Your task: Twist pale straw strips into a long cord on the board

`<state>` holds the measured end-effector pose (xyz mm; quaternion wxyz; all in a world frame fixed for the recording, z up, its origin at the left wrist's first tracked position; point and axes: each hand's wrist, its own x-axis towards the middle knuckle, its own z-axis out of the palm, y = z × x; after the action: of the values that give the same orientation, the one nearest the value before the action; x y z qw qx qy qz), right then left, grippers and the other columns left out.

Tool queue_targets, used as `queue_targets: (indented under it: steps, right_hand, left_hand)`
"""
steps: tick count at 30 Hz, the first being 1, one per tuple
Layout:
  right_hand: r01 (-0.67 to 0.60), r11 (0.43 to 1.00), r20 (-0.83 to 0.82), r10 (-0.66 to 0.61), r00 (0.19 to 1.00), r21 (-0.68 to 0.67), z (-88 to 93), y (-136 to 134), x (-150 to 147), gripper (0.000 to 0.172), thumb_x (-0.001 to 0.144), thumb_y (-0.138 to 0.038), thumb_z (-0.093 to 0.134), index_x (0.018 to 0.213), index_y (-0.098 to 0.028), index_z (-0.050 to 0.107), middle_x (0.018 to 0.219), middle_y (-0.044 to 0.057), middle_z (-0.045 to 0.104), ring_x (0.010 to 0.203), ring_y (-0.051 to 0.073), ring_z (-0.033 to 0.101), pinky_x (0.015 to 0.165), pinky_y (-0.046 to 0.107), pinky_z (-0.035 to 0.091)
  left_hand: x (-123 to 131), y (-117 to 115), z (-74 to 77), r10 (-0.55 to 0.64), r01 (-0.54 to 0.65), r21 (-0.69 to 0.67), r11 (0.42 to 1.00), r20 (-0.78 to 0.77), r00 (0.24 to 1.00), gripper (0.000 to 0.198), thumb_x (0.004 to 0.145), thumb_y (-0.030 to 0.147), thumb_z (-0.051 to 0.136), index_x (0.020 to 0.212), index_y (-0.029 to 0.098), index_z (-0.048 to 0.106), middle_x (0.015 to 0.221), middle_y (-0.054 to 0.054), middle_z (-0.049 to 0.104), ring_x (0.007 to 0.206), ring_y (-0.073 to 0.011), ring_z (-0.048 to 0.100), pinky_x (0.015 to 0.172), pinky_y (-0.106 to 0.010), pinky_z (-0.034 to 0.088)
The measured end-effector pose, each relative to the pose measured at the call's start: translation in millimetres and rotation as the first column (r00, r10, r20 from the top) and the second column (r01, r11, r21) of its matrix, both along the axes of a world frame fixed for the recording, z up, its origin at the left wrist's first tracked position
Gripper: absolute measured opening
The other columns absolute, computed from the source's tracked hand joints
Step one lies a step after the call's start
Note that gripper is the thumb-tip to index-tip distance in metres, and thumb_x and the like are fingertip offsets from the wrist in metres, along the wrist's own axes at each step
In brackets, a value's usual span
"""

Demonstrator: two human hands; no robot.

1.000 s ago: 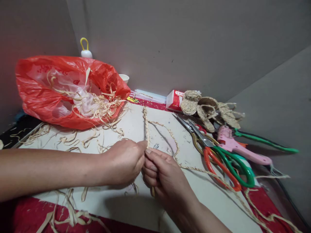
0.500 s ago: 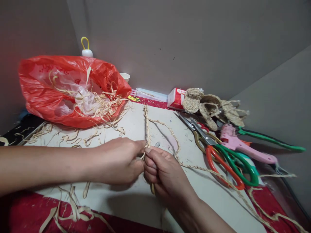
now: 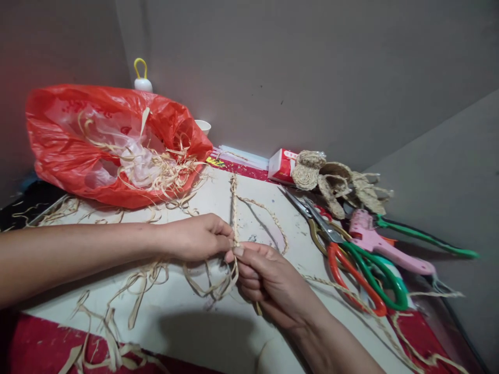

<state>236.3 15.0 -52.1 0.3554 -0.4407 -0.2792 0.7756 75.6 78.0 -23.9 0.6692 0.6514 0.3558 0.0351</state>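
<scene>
A braided straw cord (image 3: pixel 234 205) runs straight up the middle of the white board, its near end between my two hands. My left hand (image 3: pixel 202 236) reaches in from the left, with thumb and fingers pinched on the braid. Right beside it, my right hand (image 3: pixel 265 275) is closed round the strands just below, thumb on top. Loose flat straw strands (image 3: pixel 218 291) hang in a loop under my fingers. Another length of braid (image 3: pixel 273 215) curves off to the right and passes behind my right hand. My palms hide the gripped parts.
At the back left lies a red plastic bag (image 3: pixel 78 171) of straw strips. Scissors (image 3: pixel 358 259), a pink glue gun (image 3: pixel 390 244), green-handled pliers (image 3: pixel 429 236) and woven straw pieces (image 3: pixel 307 171) crowd the right. Loose strips (image 3: pixel 113 343) lie at the front left of the white board (image 3: pixel 195 327).
My left hand has drawn back slightly up and left, its fingers less curled. Loose strands now show in a loop below my hands. My right hand stays closed on the braid.
</scene>
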Motion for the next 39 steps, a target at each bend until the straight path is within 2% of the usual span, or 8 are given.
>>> queue_targets:
  steps: [8,15,19,26,30,33,35,39]
  right_hand:
    - [-0.104,0.995,0.053,0.104,0.993,0.009,1.4,4.6,8.5,0.025,0.077,-0.035,0.065,0.069,-0.013,0.058,0.043,-0.012,0.022,0.037,0.001,0.010,0.035,0.017,0.007]
    - [-0.140,0.990,0.132,0.134,0.982,0.033,1.5,5.0,8.9,0.025,0.078,-0.039,0.061,0.075,-0.014,0.059,0.042,-0.012,0.022,0.038,0.004,0.009,0.036,0.019,0.006]
    - [-0.197,0.972,0.282,0.154,0.947,0.132,-1.1,4.3,10.7,0.024,0.081,-0.038,0.056,0.077,-0.015,0.060,0.045,-0.010,0.027,0.040,0.006,0.015,0.038,0.021,0.010]
    - [-0.379,0.870,0.701,0.055,0.711,0.316,6.6,-0.6,6.5,0.026,0.086,-0.031,0.044,0.067,-0.016,0.054,0.058,-0.004,0.037,0.053,0.009,0.029,0.048,0.021,0.027]
    - [-0.501,0.790,0.835,-0.025,0.549,0.354,10.3,-3.4,9.1,0.027,0.087,-0.029,0.041,0.064,-0.017,0.050,0.058,-0.002,0.042,0.055,0.011,0.035,0.049,0.021,0.028]
    - [-0.531,0.778,0.897,-0.090,0.433,0.335,11.9,-4.2,11.1,0.029,0.086,-0.029,0.042,0.059,-0.019,0.042,0.053,-0.003,0.040,0.051,0.011,0.034,0.047,0.022,0.025]
    - [-0.500,0.796,0.889,-0.098,0.448,0.340,12.3,-5.4,9.6,0.030,0.086,-0.030,0.042,0.057,-0.019,0.040,0.052,-0.003,0.039,0.049,0.010,0.035,0.046,0.022,0.025]
    - [-0.345,0.881,0.781,-0.044,0.623,0.325,7.9,-13.2,0.1,0.030,0.087,-0.031,0.037,0.063,-0.019,0.049,0.048,-0.004,0.038,0.046,0.010,0.034,0.045,0.023,0.025]
  left_hand:
    - [-6.7,5.2,-0.5,-0.114,0.100,0.175,0.980,0.068,0.991,0.023,0.086,0.018,0.042,0.079,0.011,0.062,0.049,0.008,0.037,0.044,-0.0042,0.027,0.043,-0.017,0.023]
    - [-4.8,9.5,-9.1,-0.048,0.069,-0.174,0.982,0.126,0.991,0.025,0.083,0.031,0.049,0.073,0.012,0.061,0.036,0.010,0.026,0.032,-0.0056,0.016,0.034,-0.021,0.010]
    - [-2.4,7.8,-15.0,0.003,0.024,-0.239,0.971,0.114,0.994,0.023,0.074,0.035,0.059,0.069,0.013,0.060,0.034,0.010,0.026,0.031,-0.0052,0.015,0.032,-0.022,0.009]
    - [5.9,1.2,-12.7,0.112,-0.116,-0.145,0.983,-0.037,0.993,0.015,0.069,0.025,0.051,0.059,0.016,0.054,0.033,0.009,0.028,0.030,-0.0057,0.017,0.032,-0.022,0.010]
    - [8.6,-3.4,-10.6,0.138,-0.140,-0.024,0.990,-0.078,0.987,0.015,0.069,0.023,0.048,0.056,0.016,0.051,0.037,0.008,0.030,0.033,-0.0046,0.019,0.035,-0.021,0.010]
    - [8.7,-4.9,-11.6,0.124,-0.121,0.042,0.992,-0.089,0.988,0.016,0.070,0.023,0.047,0.056,0.016,0.050,0.038,0.008,0.030,0.035,-0.0046,0.020,0.036,-0.021,0.012]
    - [8.8,-5.4,-12.7,0.124,-0.119,0.070,0.990,-0.074,0.990,0.016,0.070,0.022,0.047,0.056,0.016,0.049,0.040,0.009,0.031,0.036,-0.0044,0.021,0.038,-0.021,0.014]
    - [9.8,-8.4,-14.4,0.134,-0.136,0.043,0.990,0.034,0.990,0.019,0.072,0.021,0.046,0.055,0.014,0.053,0.046,0.006,0.044,0.042,-0.0042,0.031,0.043,-0.019,0.024]
